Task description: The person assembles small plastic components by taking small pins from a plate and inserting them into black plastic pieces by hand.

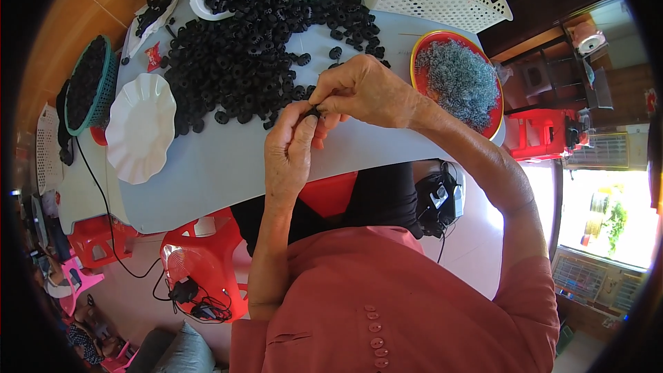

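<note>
My left hand [289,146] and my right hand [366,93] meet above the near edge of the table. Between their fingertips they grip a small black plastic part [314,112], mostly covered by the fingers. Both hands have their fingers pinched closed. Just beyond them spreads a big pile of small black ring-shaped parts [228,62]. To the right of my right hand stands a red bowl with a yellow rim [499,107]. It is heaped with small grey, wiry pieces [456,79], perhaps springs, too fine to make out singly.
A white scalloped dish [141,128] lies at the left of the grey table [207,179]. Beyond it is a green basket [103,93] of black pieces. A white tub [197,3] and a white perforated basket [428,0] stand at the back. Red stools [200,255] surround the table.
</note>
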Motion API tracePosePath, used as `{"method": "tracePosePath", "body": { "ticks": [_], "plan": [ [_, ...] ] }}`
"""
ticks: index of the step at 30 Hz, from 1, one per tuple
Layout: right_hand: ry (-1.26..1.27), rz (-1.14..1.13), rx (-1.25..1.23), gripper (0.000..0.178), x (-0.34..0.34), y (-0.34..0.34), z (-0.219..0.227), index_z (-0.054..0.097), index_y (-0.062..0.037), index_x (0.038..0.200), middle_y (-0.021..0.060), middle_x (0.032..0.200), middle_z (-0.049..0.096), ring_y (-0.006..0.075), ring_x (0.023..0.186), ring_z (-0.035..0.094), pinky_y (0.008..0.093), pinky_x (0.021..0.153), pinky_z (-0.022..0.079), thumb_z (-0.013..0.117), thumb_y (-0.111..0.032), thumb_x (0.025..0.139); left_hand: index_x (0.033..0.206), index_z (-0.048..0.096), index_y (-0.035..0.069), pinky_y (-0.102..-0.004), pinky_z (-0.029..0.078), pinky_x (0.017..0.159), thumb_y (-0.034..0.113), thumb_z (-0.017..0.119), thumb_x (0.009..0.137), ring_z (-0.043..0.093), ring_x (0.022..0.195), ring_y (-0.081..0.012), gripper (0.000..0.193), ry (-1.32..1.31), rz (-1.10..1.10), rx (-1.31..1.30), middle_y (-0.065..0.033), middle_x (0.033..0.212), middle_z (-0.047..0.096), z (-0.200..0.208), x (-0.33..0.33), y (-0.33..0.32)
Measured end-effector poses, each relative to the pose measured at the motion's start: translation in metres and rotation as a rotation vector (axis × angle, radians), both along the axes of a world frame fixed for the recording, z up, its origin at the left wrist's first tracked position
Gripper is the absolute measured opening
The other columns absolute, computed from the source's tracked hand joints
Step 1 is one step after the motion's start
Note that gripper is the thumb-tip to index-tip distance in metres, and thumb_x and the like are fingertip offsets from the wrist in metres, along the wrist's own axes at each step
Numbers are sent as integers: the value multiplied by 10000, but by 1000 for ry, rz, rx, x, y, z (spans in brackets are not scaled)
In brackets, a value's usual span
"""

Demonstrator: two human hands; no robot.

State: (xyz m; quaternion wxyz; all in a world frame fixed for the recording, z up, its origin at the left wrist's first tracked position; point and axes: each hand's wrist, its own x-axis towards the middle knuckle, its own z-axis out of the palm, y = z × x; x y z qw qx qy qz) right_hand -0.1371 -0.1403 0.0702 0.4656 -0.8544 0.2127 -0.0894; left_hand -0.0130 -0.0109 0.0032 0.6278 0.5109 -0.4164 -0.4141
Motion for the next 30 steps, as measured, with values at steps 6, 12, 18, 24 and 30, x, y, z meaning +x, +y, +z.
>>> {"method": "tracePosePath", "body": {
  "ticks": [6,12,18,24,30],
  "plan": [
    [-73,-49,-4,69,2,10,-1,676,31,865,82,724,686,128,666,673,261,650,542,628,-6,834,1051,594,-5,-217,421,621,148,477,985,493,652,-79,204,-17,38,32,-10,781,594,0,-2,0],
    [-176,-79,-361,68,-1,19,-9,669,42,866,98,736,698,151,701,697,263,657,546,612,17,838,1056,594,2,-211,412,603,130,488,984,489,647,-75,181,-92,93,1,-5,765,580,-2,-7,-2],
    [-196,-177,41,79,-10,19,-20,673,33,891,105,767,697,152,703,697,271,667,551,628,20,827,1055,600,3,-220,425,600,137,490,986,506,665,-83,186,-115,21,66,-20,795,604,2,-6,-1],
    [-307,-249,-316,84,-4,31,-26,674,37,887,117,748,688,183,678,695,281,634,555,612,25,831,1024,596,9,-210,410,549,65,482,965,482,611,-61,141,-80,70,6,-3,739,580,-3,-6,-5],
    [-224,-176,-218,88,-9,26,-17,675,25,876,109,757,696,193,714,712,275,643,556,599,37,831,1042,604,10,-219,421,593,156,499,983,493,652,-79,190,-144,33,55,-10,765,586,2,-5,-2]
  ]
}}
